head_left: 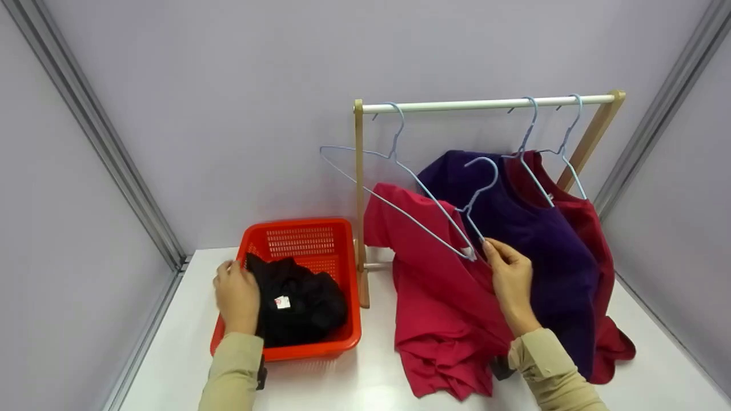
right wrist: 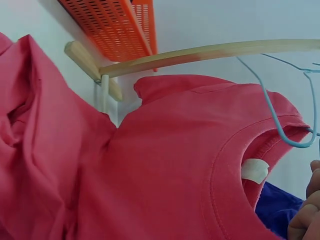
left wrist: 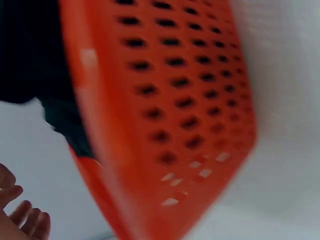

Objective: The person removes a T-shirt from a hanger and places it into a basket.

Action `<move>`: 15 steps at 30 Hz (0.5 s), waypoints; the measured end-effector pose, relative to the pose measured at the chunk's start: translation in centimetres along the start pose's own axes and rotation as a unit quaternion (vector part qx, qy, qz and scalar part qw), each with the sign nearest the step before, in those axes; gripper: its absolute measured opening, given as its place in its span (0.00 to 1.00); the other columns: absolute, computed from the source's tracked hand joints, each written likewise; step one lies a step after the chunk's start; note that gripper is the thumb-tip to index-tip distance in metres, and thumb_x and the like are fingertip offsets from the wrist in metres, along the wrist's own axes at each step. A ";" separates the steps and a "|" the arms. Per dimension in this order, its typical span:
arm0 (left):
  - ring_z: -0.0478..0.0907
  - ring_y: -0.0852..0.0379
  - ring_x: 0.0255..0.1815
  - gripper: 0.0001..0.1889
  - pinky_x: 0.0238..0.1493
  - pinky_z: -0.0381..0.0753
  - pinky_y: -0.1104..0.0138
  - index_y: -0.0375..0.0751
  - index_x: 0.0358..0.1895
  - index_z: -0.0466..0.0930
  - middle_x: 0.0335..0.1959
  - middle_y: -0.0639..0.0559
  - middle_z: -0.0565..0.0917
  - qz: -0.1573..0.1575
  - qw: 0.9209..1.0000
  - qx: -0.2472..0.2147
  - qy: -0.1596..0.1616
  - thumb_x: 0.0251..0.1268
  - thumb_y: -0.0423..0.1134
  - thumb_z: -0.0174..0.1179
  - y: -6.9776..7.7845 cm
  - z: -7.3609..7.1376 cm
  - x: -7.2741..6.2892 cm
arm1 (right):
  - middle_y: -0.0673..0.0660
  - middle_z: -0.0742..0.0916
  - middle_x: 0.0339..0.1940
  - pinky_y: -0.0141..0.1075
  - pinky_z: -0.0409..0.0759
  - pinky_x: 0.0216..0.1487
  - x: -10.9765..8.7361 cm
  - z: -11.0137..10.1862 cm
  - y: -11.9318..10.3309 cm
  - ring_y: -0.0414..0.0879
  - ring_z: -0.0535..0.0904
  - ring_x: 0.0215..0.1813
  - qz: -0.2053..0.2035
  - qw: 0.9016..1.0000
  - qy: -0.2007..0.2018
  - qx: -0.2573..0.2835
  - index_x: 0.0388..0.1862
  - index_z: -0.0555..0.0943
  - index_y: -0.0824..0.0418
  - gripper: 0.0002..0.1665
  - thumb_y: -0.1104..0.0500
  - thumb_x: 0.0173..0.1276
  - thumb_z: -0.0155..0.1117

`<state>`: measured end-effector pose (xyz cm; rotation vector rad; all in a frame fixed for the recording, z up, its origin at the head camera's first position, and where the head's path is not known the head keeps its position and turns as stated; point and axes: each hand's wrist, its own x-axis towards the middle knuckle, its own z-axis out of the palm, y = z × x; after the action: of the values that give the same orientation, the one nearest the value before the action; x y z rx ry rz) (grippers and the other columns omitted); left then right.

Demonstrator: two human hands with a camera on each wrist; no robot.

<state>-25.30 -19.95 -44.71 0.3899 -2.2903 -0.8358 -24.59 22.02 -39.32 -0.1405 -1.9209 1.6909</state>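
Observation:
My right hand (head_left: 511, 279) pinches a light blue hanger (head_left: 478, 194) near its shoulder, just below the hook. On that hanger is a pink T-shirt (head_left: 417, 274), draped down in front of the rack; its neckline and white label show in the right wrist view. The hook is off the rail. At the left rim of the orange basket (head_left: 308, 349) is my left hand (head_left: 237, 294), beside a black garment (head_left: 314, 311) with a white tag. In the left wrist view its fingers (left wrist: 32, 220) are loosely bent with nothing between them.
A small rack with a white rail (head_left: 457, 106) and wooden legs stands at the back right. From it hang a bare blue hanger (head_left: 395, 142), a purple shirt (head_left: 554, 257) and a dark red shirt (head_left: 608, 348). The bare hanger overlaps the pink T-shirt. Walls enclose the white table (head_left: 371, 371).

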 end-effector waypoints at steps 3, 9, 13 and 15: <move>0.74 0.32 0.52 0.16 0.51 0.76 0.45 0.26 0.52 0.77 0.54 0.34 0.77 0.035 0.999 -0.017 -0.010 0.64 0.28 0.50 2.7 0.8 0.2 | 0.28 0.83 0.26 0.17 0.76 0.39 -0.3 -0.2 0.8 0.24 0.78 0.33 -0.005 1.000 0.008 -0.012 0.46 0.82 0.76 0.15 0.64 0.67 0.60; 0.77 0.40 0.53 0.15 0.48 0.80 0.49 0.33 0.52 0.79 0.53 0.41 0.80 0.094 0.993 -0.041 -0.060 0.63 0.30 0.53 7.7 2.8 -0.6 | 0.31 0.79 0.23 0.17 0.73 0.36 -0.9 -0.5 2.4 0.25 0.74 0.32 -0.020 0.999 0.035 -0.037 0.41 0.84 0.76 0.11 0.67 0.65 0.62; 0.79 0.42 0.47 0.12 0.45 0.81 0.53 0.35 0.46 0.82 0.47 0.43 0.83 0.168 0.983 -0.038 -0.064 0.60 0.29 0.56 10.2 4.1 -1.4 | 0.33 0.78 0.23 0.17 0.72 0.36 -1.6 -0.4 3.2 0.25 0.73 0.32 -0.013 0.998 0.039 -0.047 0.39 0.84 0.75 0.11 0.67 0.63 0.64; 0.80 0.44 0.45 0.11 0.45 0.82 0.55 0.36 0.44 0.83 0.43 0.44 0.84 0.203 0.976 -0.034 -0.067 0.60 0.29 0.57 11.1 4.7 -1.9 | 0.32 0.78 0.23 0.17 0.72 0.36 -1.9 -0.3 3.4 0.25 0.73 0.32 0.002 0.998 0.033 -0.047 0.40 0.84 0.76 0.11 0.67 0.63 0.64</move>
<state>-27.63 -8.52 -41.05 -0.1696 -2.3411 -0.7445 -23.85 22.12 -43.19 -0.2337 -1.9523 1.5807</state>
